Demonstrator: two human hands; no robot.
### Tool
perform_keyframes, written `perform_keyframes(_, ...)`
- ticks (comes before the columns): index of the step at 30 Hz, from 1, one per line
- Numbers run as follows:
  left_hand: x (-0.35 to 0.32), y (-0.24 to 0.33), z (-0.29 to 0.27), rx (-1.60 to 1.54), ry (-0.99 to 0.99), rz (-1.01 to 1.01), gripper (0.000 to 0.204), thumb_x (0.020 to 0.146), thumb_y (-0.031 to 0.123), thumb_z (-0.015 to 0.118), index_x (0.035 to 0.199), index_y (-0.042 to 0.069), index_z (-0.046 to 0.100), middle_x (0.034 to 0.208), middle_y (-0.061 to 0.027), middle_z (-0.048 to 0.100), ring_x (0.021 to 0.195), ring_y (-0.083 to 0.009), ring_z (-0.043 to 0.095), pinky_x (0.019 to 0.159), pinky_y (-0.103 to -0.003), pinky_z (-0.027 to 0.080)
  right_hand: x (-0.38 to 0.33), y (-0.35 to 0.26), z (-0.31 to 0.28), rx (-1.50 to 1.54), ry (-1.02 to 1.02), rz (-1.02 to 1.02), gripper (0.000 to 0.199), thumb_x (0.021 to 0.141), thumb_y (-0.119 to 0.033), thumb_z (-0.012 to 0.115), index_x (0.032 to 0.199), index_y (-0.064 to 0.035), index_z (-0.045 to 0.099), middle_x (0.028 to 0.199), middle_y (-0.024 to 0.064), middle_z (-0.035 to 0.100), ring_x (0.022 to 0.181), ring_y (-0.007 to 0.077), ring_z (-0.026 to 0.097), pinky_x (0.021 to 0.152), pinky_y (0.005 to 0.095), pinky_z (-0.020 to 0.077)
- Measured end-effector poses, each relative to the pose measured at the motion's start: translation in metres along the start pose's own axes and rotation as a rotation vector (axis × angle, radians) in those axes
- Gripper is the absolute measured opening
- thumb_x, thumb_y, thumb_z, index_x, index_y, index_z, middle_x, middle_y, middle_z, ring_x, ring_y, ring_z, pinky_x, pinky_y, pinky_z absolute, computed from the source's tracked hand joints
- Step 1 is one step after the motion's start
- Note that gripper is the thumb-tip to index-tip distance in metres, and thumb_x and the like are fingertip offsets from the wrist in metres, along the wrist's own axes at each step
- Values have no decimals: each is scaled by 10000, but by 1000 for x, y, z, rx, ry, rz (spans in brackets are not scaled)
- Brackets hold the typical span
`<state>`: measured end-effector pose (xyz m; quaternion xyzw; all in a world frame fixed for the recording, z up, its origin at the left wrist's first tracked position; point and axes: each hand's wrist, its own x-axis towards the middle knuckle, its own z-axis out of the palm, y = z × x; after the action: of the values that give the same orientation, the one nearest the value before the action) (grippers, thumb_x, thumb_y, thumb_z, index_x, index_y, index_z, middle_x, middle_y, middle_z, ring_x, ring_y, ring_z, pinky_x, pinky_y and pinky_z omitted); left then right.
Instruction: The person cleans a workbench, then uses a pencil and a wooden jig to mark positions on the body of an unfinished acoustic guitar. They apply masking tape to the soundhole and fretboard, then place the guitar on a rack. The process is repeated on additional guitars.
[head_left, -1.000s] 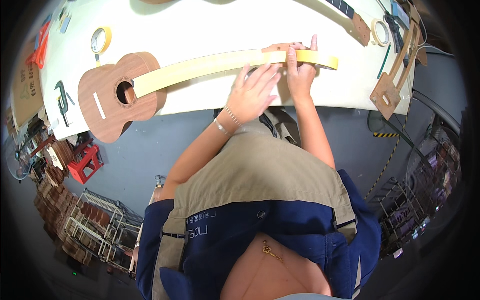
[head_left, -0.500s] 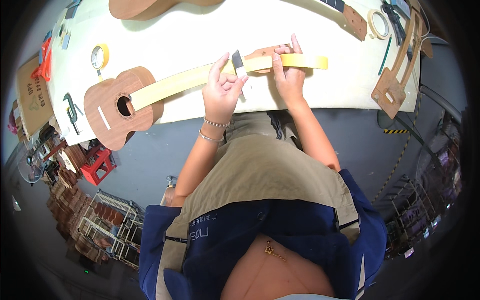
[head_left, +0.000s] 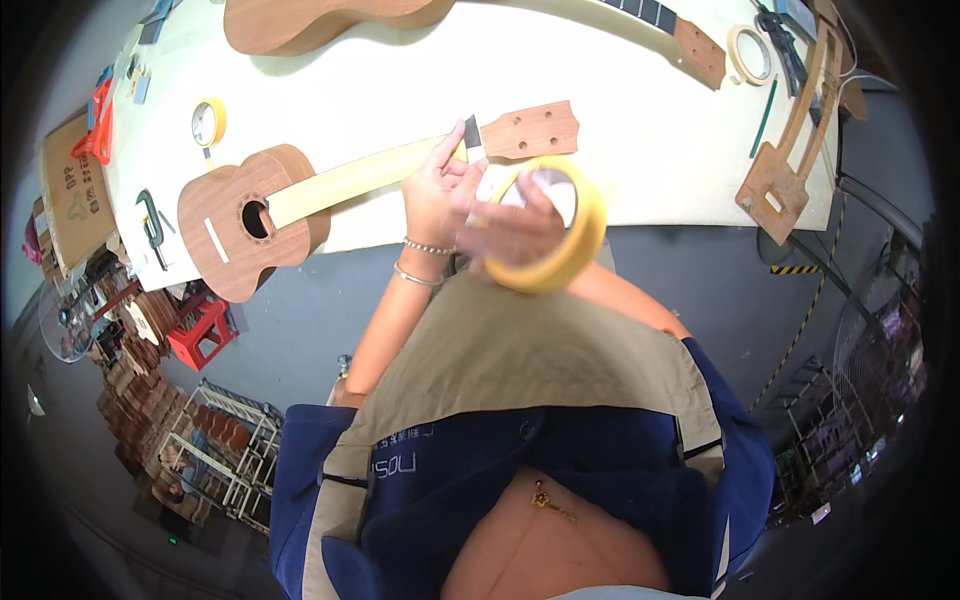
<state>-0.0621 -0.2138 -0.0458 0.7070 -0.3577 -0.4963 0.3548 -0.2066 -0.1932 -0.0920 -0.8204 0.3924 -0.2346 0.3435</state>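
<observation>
One tape roll (head_left: 592,222) seemingly rings the blurred right hand (head_left: 515,228).

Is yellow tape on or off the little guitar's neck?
On: a yellow strip runs from near the sound hole toward the bare headstock.

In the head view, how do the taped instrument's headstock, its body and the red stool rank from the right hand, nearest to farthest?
1. Headstock: just beyond the right hand.
2. Body: to the left.
3. Red stool: lower left.
</observation>
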Motion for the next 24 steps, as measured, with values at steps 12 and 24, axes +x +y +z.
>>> perform_keyframes(12, 123, 71, 60, 384, -315, 562, 331, 749, 171, 737, 1025, 14, 643, 955, -79, 654, 811, -197, 613, 740, -300, 511, 90, 74, -144, 1400, 1007, 239, 648, 795, 126, 567, 1336, -119, 308, 1233, 208, 510, 1212, 289, 473, 1028, 377, 384)
perform_keyframes(24, 169, 113, -9, -126, 38, 231, 64, 811, 70, 691, 839, 12, 689, 801, -42, 671, 711, -81, 597, 665, -211, 493, 42, 139, -226, 1706, 1432, 129, 551, 830, 15, 513, 1359, -47, 372, 1441, 92, 369, 1363, 249, 280, 1142, 515, 128)
